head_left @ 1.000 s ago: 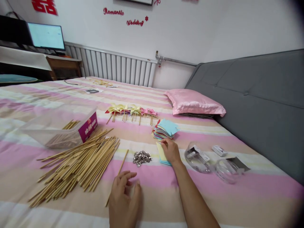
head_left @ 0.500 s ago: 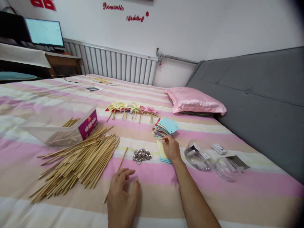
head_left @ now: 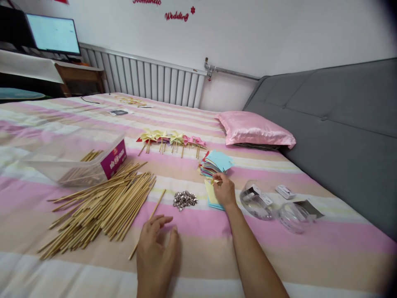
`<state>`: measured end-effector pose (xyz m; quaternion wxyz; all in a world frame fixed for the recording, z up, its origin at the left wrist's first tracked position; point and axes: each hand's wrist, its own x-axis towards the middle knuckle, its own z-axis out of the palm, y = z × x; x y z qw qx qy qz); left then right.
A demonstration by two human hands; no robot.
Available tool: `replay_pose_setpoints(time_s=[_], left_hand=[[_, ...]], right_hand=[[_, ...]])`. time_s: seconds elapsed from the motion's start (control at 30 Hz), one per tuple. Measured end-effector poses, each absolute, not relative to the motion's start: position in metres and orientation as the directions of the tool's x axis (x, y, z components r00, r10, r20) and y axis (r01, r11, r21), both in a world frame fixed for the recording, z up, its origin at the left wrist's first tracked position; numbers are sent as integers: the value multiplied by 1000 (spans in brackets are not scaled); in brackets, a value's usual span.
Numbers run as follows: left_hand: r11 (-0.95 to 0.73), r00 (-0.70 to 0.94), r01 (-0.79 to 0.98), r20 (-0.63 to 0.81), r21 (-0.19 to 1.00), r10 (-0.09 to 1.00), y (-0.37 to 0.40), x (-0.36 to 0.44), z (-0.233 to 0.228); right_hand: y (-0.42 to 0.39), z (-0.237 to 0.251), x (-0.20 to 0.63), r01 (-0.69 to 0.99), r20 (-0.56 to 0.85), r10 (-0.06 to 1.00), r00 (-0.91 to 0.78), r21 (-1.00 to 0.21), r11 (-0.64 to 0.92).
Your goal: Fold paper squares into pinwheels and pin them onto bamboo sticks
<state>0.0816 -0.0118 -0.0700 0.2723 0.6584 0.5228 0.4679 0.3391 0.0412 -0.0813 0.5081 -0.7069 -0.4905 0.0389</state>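
Observation:
My right hand (head_left: pixel 224 190) reaches to a small flat pile of yellow and blue paper squares (head_left: pixel 211 195) and pinches the edge of the top yellow sheet. Just beyond it lies a taller stack of coloured paper squares (head_left: pixel 214 163). My left hand (head_left: pixel 155 252) rests palm down on the striped bedsheet (head_left: pixel 198 244), fingers loosely spread, holding nothing. A single bamboo stick (head_left: pixel 148 222) lies right by its fingertips. A small heap of silver pins (head_left: pixel 185 199) sits between the two hands.
A big pile of bamboo sticks (head_left: pixel 102 205) lies at the left, with a clear plastic box (head_left: pixel 77 159) behind it. Finished paper pinwheels (head_left: pixel 170 140) lie in a row further back. Clear plastic containers (head_left: pixel 273 205) sit right of my hand. A pink pillow (head_left: pixel 254 131) and grey headboard (head_left: pixel 341 124) bound the right.
My right hand has shifted slightly forward on the flat paper pile and now pinches the yellow sheet's edge. My left hand has stayed put. The view has tilted down a little.

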Motion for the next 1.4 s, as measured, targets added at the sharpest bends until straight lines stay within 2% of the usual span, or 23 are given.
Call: replay_pose_setpoints(time_s=[0.2,0.37,0.47,0.57,0.73,0.87,1.03,1.1,1.17,1.23,1.3,1.4], left_hand=[[-311,-22,480,365,820,931,-7,78,-67],[-308,-22,485,363,819,931,-6,76,-67],[-294,-37,480,353,827,935,-8,78,-66],[-284,-55,479,351,830,935,-7,78,-64],[-234,-106,488,322,841,941,-2,71,-63],[-190,-153,416,274,889,949,-5,72,-56],[-166,-32,91,170,982,985,-18,80,-41],[-74,56,-97,79,993,995,-23,82,-37],[107,172,-332,-51,937,984,-25,84,-35],[275,298,-514,-132,812,945,-25,84,-32],[391,380,-564,-191,727,905,-22,82,-28],[498,450,-588,-254,637,856,-17,79,-23]], right_hand=[[34,-62,345,473,380,564,734,-881,-22],[24,-40,352,256,271,442,855,-962,95],[18,-24,349,148,218,410,886,-969,196],[10,-6,341,68,186,420,888,-958,280],[-5,22,322,-108,155,501,852,-882,458],[-13,33,304,-141,201,599,775,-869,474],[-11,27,267,-70,261,721,642,-917,394],[-10,22,249,-8,286,779,557,-937,350],[-11,17,230,55,274,860,431,-959,278],[-12,13,214,76,179,950,256,-983,165],[-13,9,204,75,62,995,84,-996,56],[-10,3,203,59,-49,995,-87,-997,-44]])
